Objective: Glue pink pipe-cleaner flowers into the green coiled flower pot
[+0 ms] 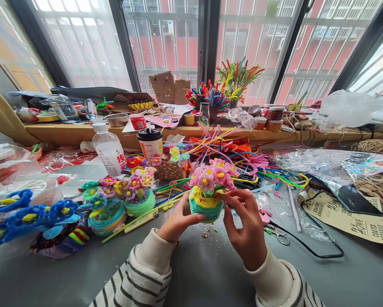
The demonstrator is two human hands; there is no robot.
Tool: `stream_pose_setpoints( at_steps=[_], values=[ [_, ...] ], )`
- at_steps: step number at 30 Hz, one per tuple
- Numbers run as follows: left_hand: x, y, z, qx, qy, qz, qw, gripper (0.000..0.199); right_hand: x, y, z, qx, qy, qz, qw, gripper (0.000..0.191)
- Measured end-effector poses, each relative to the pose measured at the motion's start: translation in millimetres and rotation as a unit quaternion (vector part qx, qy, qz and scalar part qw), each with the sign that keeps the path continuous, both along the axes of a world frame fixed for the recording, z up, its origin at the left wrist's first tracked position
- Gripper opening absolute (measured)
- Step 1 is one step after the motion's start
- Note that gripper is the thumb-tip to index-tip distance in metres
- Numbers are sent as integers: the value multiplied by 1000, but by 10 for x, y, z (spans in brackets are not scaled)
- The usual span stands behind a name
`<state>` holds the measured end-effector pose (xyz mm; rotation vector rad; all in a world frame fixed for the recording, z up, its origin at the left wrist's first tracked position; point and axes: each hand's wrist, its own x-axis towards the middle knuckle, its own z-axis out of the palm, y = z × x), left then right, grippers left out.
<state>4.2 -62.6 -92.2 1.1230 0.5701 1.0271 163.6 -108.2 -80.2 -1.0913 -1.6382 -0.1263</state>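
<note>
A small round pot (206,206), wrapped in yellow and teal fuzzy strands, carries pink fuzzy flowers (213,174) with yellow centres. It is held upright above the grey table. My left hand (180,219) grips the pot from the left, thumb across its front and fingers partly hidden behind it. At the pot's right upper side, my right hand (246,221) has its index fingertip by the yellow rim below the flowers. Its other fingers are bent and apart, and nothing shows between them.
Finished flower pots (106,213) and blue flowers (30,217) stand left, near a bottle (107,149) and lidded cup (149,145). Loose pipe cleaners (242,157) lie behind. Scissors (279,236), a black cable (326,256) and sandpaper (345,215) are right.
</note>
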Motion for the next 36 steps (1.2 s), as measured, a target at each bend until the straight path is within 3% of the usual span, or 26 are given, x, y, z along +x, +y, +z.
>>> stream_pose_setpoints(
  at_steps=[19,23,26,29,33,36],
  values=[
    [13,2,4,3,2,13,1000,66,0,-2,-21,-18,21,-13,1000,36],
    [65,-31,46,-3,26,98,995,71,-31,4,-72,-96,72,3,993,34],
    [116,-44,71,7,61,177,982,75,-106,12,-123,-182,98,96,974,42],
    [146,-34,56,51,106,227,967,74,-204,36,-177,-242,101,159,952,62],
    [149,-20,4,93,222,337,910,80,-303,93,-227,-274,132,164,938,74],
    [155,-28,-23,93,244,332,906,81,-328,136,-232,-261,175,163,935,68]
  ],
)
